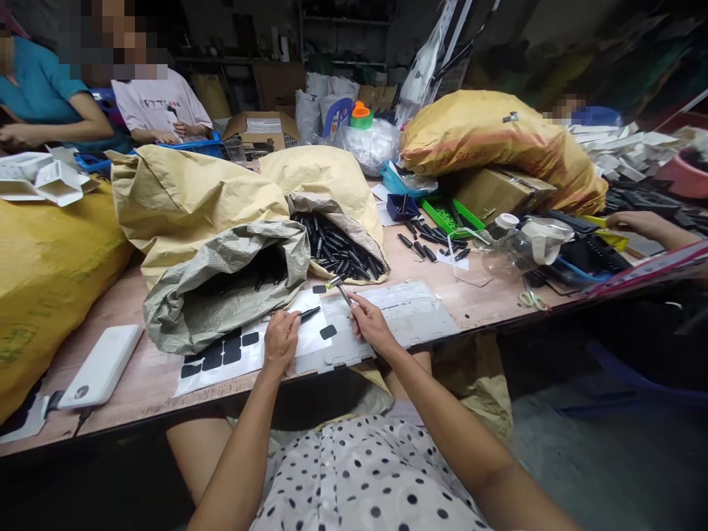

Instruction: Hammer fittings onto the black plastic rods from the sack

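My left hand (282, 339) is closed around a slim black tubular part (310, 313), its tapered end pointing right over the white sheet. In my right hand (369, 321) is a small metal hammer (344, 293), held by the handle with its head tilted up and left. Both hands are just above a grey board (409, 313) at the table's front edge. Black rounded-square stickers (232, 349) lie on a white sheet (259, 360) by my left hand. Beyond my hands, an open paper sack (381, 254) is full of similar black parts (337, 247).
A second open sack (221, 199) is at left, near a white power bank (102, 366). Loose black parts and a green tray (450, 215) sit to the right, with a clear plastic jar (506, 254) and scissors (532, 300). Co-workers sit across the table; another person's hand (644, 223) reaches in at right.
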The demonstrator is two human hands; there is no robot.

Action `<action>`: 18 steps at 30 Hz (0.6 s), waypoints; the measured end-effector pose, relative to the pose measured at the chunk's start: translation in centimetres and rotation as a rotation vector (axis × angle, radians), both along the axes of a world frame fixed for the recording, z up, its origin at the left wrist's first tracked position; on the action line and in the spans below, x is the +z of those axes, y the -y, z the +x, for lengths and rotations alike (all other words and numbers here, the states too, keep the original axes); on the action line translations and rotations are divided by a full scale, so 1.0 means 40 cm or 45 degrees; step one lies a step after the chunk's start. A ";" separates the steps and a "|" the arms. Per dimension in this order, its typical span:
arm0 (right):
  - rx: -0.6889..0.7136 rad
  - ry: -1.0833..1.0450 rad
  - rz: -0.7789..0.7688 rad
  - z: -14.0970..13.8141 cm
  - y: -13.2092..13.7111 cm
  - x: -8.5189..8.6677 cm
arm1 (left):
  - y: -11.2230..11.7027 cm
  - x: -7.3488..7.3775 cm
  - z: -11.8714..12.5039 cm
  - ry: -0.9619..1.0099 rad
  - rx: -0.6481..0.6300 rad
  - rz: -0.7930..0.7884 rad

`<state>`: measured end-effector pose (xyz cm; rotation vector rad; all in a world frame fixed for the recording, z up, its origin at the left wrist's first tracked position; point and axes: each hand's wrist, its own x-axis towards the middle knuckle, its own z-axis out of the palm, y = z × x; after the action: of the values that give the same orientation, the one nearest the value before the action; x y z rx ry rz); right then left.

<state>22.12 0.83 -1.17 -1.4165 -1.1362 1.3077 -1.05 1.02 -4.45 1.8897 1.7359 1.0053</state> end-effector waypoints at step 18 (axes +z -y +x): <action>0.014 0.034 0.038 -0.004 -0.002 -0.017 | -0.007 0.002 0.004 -0.050 0.007 -0.002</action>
<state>21.94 0.91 -1.83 -1.4110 -1.1782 1.2780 -0.88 1.30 -4.37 1.9173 1.7638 0.9748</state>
